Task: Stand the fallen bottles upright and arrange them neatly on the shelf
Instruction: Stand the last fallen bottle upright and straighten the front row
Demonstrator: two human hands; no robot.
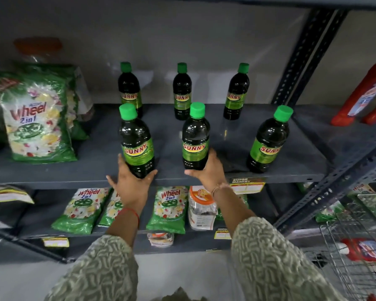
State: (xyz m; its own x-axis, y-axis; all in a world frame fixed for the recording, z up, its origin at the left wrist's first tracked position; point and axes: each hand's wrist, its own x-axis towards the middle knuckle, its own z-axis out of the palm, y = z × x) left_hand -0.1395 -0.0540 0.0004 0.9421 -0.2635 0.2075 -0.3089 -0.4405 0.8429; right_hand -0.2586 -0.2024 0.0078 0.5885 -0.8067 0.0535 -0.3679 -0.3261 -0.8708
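Several dark bottles with green caps and SUNNY labels stand upright on the grey shelf (230, 137), in a back row and a front row. My left hand (131, 181) wraps the base of the front left bottle (136, 144). My right hand (211, 170) grips the base of the front middle bottle (195, 137). The front right bottle (269, 140) stands alone, leaning slightly in the wide-angle view. Behind stand the back left bottle (129, 88), the back middle bottle (182, 90) and the back right bottle (237, 92). No bottle lies on its side.
Green Wheel detergent bags (37, 118) stand at the shelf's left end. Red containers (365, 94) sit on the neighbouring shelf to the right, past the perforated upright (308, 55). More Wheel bags (85, 209) and a clear jar (201, 207) fill the lower shelf. A wire basket (352, 253) is at lower right.
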